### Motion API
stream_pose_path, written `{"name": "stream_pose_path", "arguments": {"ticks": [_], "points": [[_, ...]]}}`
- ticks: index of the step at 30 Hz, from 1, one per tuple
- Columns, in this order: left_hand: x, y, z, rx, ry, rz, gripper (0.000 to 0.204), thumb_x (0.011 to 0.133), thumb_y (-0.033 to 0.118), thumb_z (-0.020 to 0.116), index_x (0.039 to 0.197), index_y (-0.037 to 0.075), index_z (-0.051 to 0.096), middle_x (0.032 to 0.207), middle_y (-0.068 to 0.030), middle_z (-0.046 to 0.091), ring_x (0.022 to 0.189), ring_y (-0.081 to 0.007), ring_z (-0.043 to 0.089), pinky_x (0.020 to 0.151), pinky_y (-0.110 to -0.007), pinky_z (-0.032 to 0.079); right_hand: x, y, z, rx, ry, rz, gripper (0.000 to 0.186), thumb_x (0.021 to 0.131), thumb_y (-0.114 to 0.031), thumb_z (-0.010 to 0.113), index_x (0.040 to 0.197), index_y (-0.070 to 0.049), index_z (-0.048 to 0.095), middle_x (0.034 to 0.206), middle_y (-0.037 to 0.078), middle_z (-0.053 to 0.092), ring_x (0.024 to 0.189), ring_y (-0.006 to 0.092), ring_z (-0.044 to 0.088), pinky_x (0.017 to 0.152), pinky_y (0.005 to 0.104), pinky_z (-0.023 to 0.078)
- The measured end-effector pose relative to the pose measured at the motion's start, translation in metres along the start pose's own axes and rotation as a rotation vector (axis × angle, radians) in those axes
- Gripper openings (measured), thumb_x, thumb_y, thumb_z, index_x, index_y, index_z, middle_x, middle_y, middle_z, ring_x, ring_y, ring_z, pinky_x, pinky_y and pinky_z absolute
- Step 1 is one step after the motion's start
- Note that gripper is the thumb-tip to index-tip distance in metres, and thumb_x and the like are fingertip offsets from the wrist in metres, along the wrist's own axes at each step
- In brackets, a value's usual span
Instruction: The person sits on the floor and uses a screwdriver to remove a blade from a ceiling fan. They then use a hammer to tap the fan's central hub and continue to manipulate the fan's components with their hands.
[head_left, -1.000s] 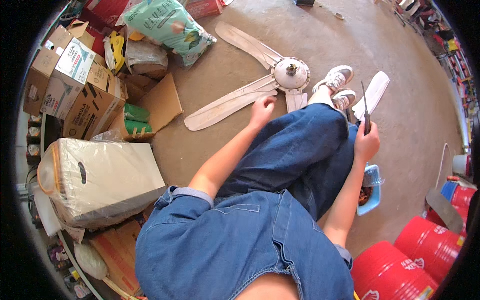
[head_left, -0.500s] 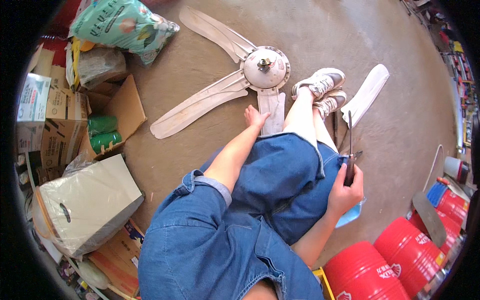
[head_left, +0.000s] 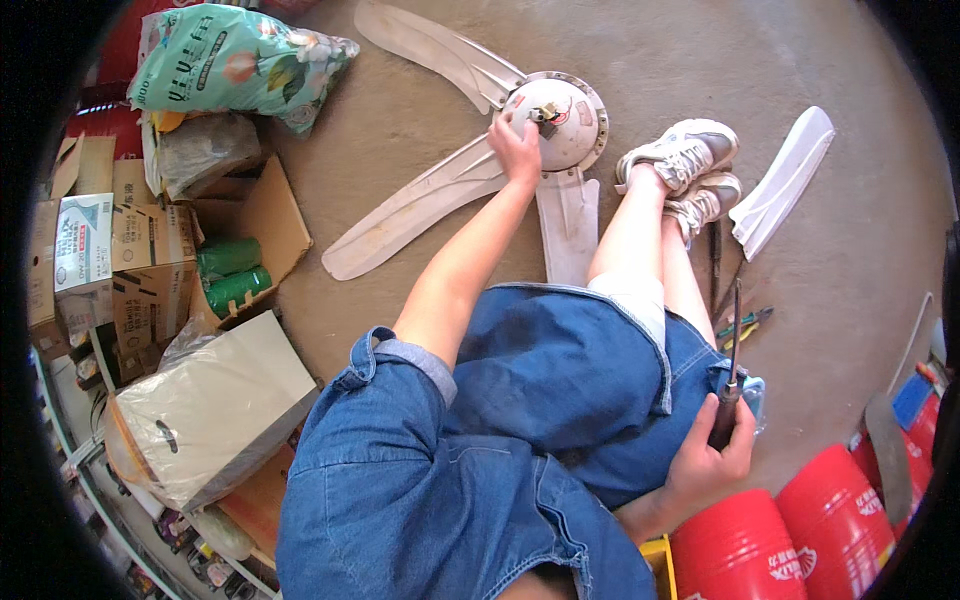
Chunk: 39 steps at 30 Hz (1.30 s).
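Fan (head_left: 555, 160): it lies on the floor (head_left: 650, 60) in front of me, its white hub (head_left: 577, 140) turned up, with a small fitting (head_left: 545, 118) and wires on top
Blades (head_left: 570, 225): three reach out from the hub, one to its far left, one to its near left, one straight toward me
Left hand (head_left: 517, 150): I have it at the hub's left side, thumb and fingers parted near the fitting, nothing visible between them; whether I touch the hub, I cannot tell
Right hand (head_left: 710, 448): my fingers are closed around the dark handle of the screwdriver (head_left: 728, 405), shaft up, nearer me than the hub and to its right
Shoes (head_left: 690, 160): mine, crossed, just right of the hub
Loose blade (head_left: 785, 185): flat, farther right of the hub than my shoes
Pliers (head_left: 745, 327): on the near right of the hub
Green bag (head_left: 235, 60): well left of the hub
Cartons (head_left: 150, 250): left of the hub and nearer me
Red drums (head_left: 740, 545): well to the hub's near right
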<state>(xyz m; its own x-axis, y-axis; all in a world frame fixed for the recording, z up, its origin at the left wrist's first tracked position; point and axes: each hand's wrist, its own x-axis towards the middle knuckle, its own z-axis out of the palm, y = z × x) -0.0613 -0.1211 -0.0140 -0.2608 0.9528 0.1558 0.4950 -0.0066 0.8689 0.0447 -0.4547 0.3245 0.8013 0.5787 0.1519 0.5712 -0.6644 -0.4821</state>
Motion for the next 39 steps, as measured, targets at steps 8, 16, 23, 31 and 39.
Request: {"name": "stream_pose_path", "arguments": {"ticks": [8,16,23,31,39], "points": [[-0.017,0.077,0.026,-0.667,0.115,-0.534,0.047,0.081,0.021,0.062,0.122,0.004,0.048,0.112,-0.0066,0.055,0.109,-0.0194,0.05,0.096,-0.033,0.036,0.002,-0.001,-0.003,0.048,-0.016,0.032,0.021,0.077,-0.006,0.071,0.094,0.001,0.062,0.08,0.012,0.064,0.07,0.0194,0.063,0.061,0.0279,0.05],[-0.016,0.045,0.044,-0.052,0.088,-0.385,0.047,0.064,0.01,0.077,0.105,0.008,0.056,0.103,-0.0132,0.059,0.095,-0.0298,0.057,0.084,-0.038,0.044,0.003,-0.005,-0.004,0.027,-0.014,0.03,0.02,0.078,-0.007,0.07,0.094,0.001,0.062,0.08,0.011,0.064,0.071,0.018,0.063,0.061,0.0273,0.05],[-0.018,0.025,0.012,-0.121,-0.195,-0.051,0.034,0.065,0.008,0.076,0.096,0.008,0.061,0.087,-0.0075,0.066,0.083,-0.02,0.062,0.077,-0.032,0.048,0.002,-0.007,-0.001,0.08,0.001,0.035,0.02,0.077,-0.007,0.071,0.093,0.001,0.062,0.079,0.01,0.064,0.07,0.0184,0.063,0.061,0.028,0.049],[-0.021,0.034,-0.018,-0.104,-0.435,0.021,0.034,0.064,0.007,0.076,0.096,0.007,0.063,0.095,-0.0094,0.066,0.087,-0.0194,0.062,0.079,-0.031,0.048,0.006,-0.016,0.0,0.019,-0.008,-0.027,0.02,0.077,-0.008,0.071,0.093,0.001,0.062,0.079,0.011,0.064,0.07,0.0181,0.063,0.062,0.0277,0.049],[-0.053,0.034,-0.026,-0.116,-0.484,-0.039,0.037,0.067,0.012,0.075,0.102,0.008,0.063,0.096,-0.0104,0.066,0.089,-0.0211,0.063,0.079,-0.031,0.048,0.004,-0.025,0.0,-0.056,-0.036,-0.001,0.018,0.079,-0.008,0.069,0.094,0.001,0.063,0.082,0.013,0.065,0.071,0.0209,0.063,0.065,0.0297,0.05]]}}
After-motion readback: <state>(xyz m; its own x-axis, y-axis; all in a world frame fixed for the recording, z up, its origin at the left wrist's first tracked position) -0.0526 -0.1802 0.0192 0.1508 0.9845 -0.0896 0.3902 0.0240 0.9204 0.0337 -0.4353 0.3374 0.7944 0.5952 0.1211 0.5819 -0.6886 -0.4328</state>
